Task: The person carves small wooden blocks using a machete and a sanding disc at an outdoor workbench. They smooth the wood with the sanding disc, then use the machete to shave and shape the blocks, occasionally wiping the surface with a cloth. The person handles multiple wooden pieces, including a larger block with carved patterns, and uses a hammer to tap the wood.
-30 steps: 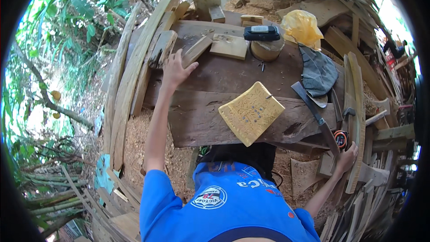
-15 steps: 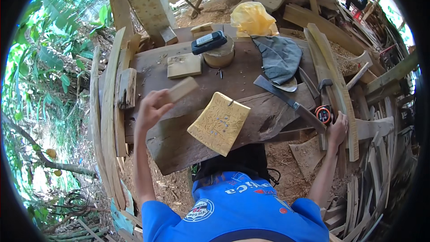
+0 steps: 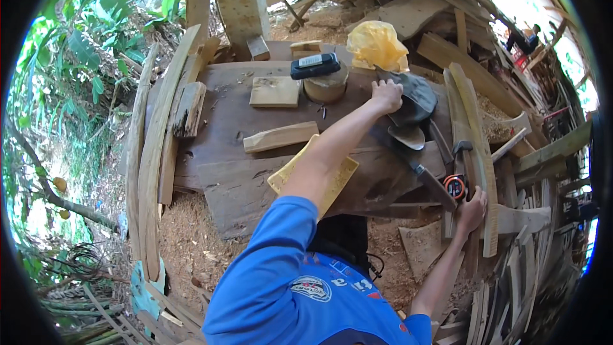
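Note:
My left hand (image 3: 386,97) is stretched across the table, its fingers closed on the edge of a grey cloth (image 3: 418,99) that looks like a cap. Under that forearm lies a yellow board (image 3: 341,177), mostly covered by the arm. A wooden block (image 3: 281,137) rests on the table left of it. My right hand (image 3: 472,209) is low at the table's right side, by an orange-and-black tape measure (image 3: 455,186) and a hammer (image 3: 462,147); its fingers are partly hidden, so its grip is unclear. Beside it lies a large knife (image 3: 439,188), its blade partly hidden near the cloth.
Behind stand a round wood stump (image 3: 327,88) with a black case (image 3: 315,65) on it, a flat square board (image 3: 274,92) and a crumpled yellow plastic bag (image 3: 377,45). Long planks (image 3: 163,128) edge the table's left side; more beams (image 3: 477,153) line the right.
My left hand has put the wooden block down on the table and moved right, taking hold of the grey cloth, which is shifted and bunched. My right hand stays near the tape measure.

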Demonstrator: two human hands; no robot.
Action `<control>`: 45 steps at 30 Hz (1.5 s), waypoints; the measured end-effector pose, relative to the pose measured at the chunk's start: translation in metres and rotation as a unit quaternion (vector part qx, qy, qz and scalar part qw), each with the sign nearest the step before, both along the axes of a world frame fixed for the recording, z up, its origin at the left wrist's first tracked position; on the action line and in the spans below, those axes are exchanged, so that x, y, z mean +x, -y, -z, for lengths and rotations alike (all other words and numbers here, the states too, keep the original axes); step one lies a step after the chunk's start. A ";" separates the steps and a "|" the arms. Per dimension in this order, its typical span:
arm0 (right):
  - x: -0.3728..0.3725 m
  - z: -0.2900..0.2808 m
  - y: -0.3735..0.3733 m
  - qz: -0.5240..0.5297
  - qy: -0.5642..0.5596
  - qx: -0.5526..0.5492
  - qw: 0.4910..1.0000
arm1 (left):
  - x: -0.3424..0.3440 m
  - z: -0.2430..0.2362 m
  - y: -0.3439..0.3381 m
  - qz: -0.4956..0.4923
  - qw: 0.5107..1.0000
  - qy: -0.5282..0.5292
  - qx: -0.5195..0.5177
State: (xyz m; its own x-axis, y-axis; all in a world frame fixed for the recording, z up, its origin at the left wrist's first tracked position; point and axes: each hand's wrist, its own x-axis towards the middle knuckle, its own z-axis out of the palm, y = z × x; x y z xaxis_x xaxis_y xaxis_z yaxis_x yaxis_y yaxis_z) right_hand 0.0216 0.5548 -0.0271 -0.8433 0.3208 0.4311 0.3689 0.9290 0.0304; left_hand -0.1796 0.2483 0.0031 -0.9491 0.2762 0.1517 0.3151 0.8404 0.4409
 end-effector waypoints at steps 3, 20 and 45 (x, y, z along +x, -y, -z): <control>-0.002 -0.002 0.006 -0.002 0.002 -0.006 1.000 | 0.013 -0.017 0.018 0.071 0.963 -0.074 0.248; 0.006 0.003 -0.009 0.005 0.005 0.000 1.000 | 0.217 -0.054 0.341 -0.142 0.967 -0.146 -0.151; 0.000 0.002 -0.002 0.011 0.002 -0.064 0.998 | -0.095 0.064 0.391 -0.293 0.903 -0.299 0.103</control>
State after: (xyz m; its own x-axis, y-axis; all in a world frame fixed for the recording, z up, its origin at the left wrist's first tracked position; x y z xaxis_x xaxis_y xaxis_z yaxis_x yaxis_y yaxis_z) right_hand 0.0214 0.5573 -0.0293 -0.8365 0.3922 0.3826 0.3902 0.9166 -0.0865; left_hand -0.2745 -0.1431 -0.0608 -0.6551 -0.3385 0.6754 0.0766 0.8597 0.5051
